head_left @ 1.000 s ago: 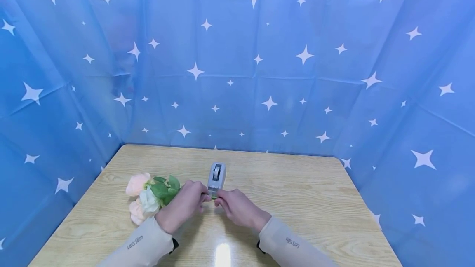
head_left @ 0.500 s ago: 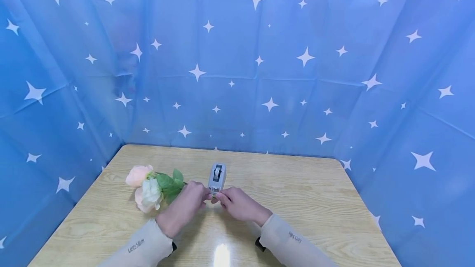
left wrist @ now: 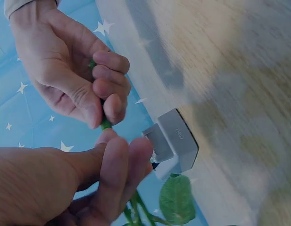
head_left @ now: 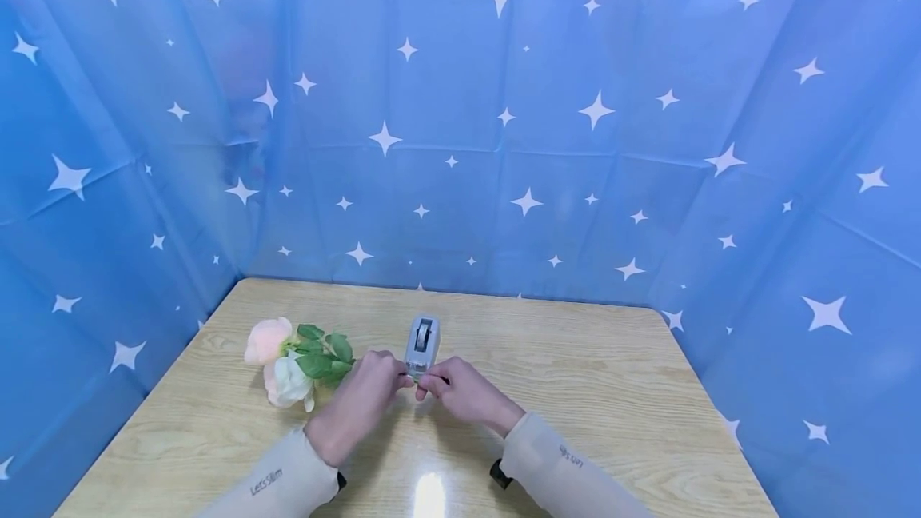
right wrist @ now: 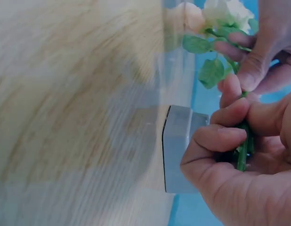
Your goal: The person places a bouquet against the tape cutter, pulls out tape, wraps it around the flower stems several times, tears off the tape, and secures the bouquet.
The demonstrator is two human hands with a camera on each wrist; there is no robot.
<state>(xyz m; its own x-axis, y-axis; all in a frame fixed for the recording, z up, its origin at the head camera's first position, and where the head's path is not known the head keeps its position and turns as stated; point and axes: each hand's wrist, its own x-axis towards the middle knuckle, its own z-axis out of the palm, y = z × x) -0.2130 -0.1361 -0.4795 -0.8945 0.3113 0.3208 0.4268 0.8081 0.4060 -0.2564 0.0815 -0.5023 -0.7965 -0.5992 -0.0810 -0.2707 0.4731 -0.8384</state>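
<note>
A small bunch of artificial flowers (head_left: 282, 360), peach and white with green leaves (head_left: 322, 346), lies left of centre on the wooden table (head_left: 612, 390). My left hand (head_left: 381, 380) pinches the green stem (left wrist: 105, 124) close to the leaves. Just beside it, my right hand (head_left: 434, 387) curls its fingers (right wrist: 216, 139) round the stem's end (right wrist: 243, 153). Both hands meet right in front of a grey tape dispenser (head_left: 421, 344). The right wrist view shows the dispenser (right wrist: 179, 155) directly behind my right-hand knuckles. Whether any tape is on the stem is hidden.
Blue star-patterned cloth (head_left: 504, 118) walls the table in on the back, left and right. The dispenser stands near the table's middle. Bare wood lies to the right of the hands and along the near edge.
The flower heads have lifted and shifted a little away from me and to the right. Both hands have drawn closer together in front of the dispenser, still holding the stem.
</note>
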